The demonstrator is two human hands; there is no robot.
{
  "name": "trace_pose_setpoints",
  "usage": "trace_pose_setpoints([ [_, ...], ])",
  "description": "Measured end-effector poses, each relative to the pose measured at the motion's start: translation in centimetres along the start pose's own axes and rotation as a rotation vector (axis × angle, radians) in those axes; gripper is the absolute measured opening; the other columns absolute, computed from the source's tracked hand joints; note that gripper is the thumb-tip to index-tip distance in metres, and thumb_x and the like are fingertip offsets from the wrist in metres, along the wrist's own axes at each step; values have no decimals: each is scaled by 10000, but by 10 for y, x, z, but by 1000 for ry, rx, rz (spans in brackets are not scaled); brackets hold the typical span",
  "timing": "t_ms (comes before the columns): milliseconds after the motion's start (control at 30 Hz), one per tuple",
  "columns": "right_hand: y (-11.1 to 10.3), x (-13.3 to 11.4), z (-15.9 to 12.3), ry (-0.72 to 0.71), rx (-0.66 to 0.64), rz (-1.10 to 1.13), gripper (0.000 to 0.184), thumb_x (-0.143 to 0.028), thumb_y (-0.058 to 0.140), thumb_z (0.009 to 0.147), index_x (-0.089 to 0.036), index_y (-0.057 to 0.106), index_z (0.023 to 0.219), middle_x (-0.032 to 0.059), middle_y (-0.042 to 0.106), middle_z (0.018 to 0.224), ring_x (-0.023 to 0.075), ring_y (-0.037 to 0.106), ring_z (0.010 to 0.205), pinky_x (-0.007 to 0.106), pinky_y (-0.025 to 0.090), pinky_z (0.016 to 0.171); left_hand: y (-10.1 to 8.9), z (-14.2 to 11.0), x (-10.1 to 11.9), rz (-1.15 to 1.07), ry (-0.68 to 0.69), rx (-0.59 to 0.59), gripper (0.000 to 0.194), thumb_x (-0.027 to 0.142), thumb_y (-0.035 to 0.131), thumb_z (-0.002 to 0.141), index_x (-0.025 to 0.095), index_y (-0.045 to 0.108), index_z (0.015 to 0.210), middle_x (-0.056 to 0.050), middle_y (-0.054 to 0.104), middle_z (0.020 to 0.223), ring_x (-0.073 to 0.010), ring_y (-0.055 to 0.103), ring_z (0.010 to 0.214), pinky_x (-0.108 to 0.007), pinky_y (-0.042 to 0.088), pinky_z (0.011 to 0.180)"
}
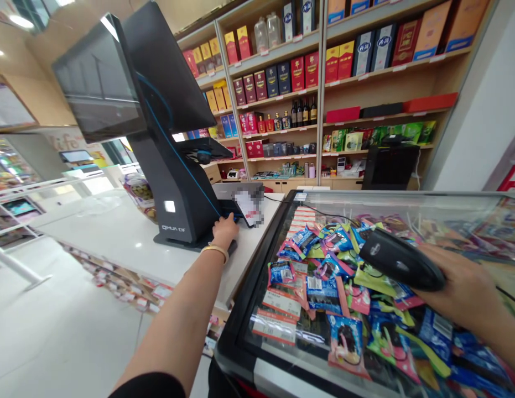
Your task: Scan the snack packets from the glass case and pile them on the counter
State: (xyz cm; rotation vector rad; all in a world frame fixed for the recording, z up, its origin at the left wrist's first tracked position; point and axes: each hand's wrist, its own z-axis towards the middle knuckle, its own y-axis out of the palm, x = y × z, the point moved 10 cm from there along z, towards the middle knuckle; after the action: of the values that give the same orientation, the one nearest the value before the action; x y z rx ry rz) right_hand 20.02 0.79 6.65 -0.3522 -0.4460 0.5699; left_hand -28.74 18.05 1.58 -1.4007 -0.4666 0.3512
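My left hand (pixel 224 232), with a bracelet on the wrist, reaches to the foot of a dark point-of-sale terminal (pixel 178 188). Its fingers look apart, and I see nothing held in them; the tips are partly hidden against the dark stand. Just beyond them a phone-like device with a lit, blurred screen (pixel 244 207) leans on the counter. My right hand (pixel 464 282) is wrapped round a black barcode scanner (pixel 400 258), whose head points left. Below the scanner, many small blue, pink and green snack packets (pixel 323 293) lie piled on a glass-topped case.
The glass-topped case (pixel 257 337) has a dark frame and price labels (pixel 277 315) under its glass. A white counter (pixel 103 221) carries the terminal and a jar (pixel 139 193). A thin cable (pixel 311 211) crosses the case. Shelves of boxes and bottles (pixel 277 83) stand behind.
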Motion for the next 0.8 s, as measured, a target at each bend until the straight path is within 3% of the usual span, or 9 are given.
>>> trace_pose_setpoints([
  [200, 1, 2, -3, 12, -14, -8, 191, -265, 522, 877, -207, 597, 1044, 82, 742, 822, 240, 730, 698, 324, 572, 608, -3, 2, -7, -56, -29, 73, 428, 152, 476, 909, 96, 637, 1302, -296, 591, 1411, -396, 506, 1370, -505, 421, 1073],
  [300, 2, 4, -4, 35, -19, 24, 200, -247, 552, 847, -225, 593, 1042, 73, 744, 824, 240, 728, 701, 326, 568, 602, -8, 1, -14, -146, -41, 101, 344, 165, 547, 870, 101, 693, 1175, -295, 638, 1339, -409, 548, 1330, -493, 453, 1043],
  [467, 2, 7, -4, 83, -4, 72, 255, -200, 585, 801, -243, 603, 1052, 62, 752, 836, 243, 734, 726, 329, 564, 603, -29, -11, -29, -423, -87, 151, 241, 168, 599, 844, 100, 716, 1044, -288, 687, 1239, -437, 566, 1327, -519, 462, 1060],
  [567, 3, 7, -4, 100, 3, 99, 273, -179, 597, 789, -244, 613, 1054, 53, 752, 828, 241, 732, 712, 326, 558, 591, -40, -27, -27, -682, -100, 181, 234, 179, 543, 902, 124, 690, 1075, -243, 702, 1213, -395, 567, 1342, -503, 475, 1074],
  [667, 4, 8, -3, 125, 7, 135, 257, -199, 613, 789, -247, 628, 1041, 46, 755, 843, 244, 735, 719, 329, 562, 605, -37, -49, -6, -1007, -107, 130, 234, 204, 462, 965, 162, 657, 1089, -155, 741, 1055, -295, 700, 1155, -409, 581, 940],
  [800, 4, 8, -2, 140, 15, 156, 240, -222, 612, 789, -227, 649, 1026, 51, 760, 860, 242, 739, 742, 325, 570, 632, -17, -91, 55, -1391, -73, -86, 206, 219, 450, 987, 150, 642, 953, -96, 742, 855, -204, 770, 859, -328, 638, 778],
])
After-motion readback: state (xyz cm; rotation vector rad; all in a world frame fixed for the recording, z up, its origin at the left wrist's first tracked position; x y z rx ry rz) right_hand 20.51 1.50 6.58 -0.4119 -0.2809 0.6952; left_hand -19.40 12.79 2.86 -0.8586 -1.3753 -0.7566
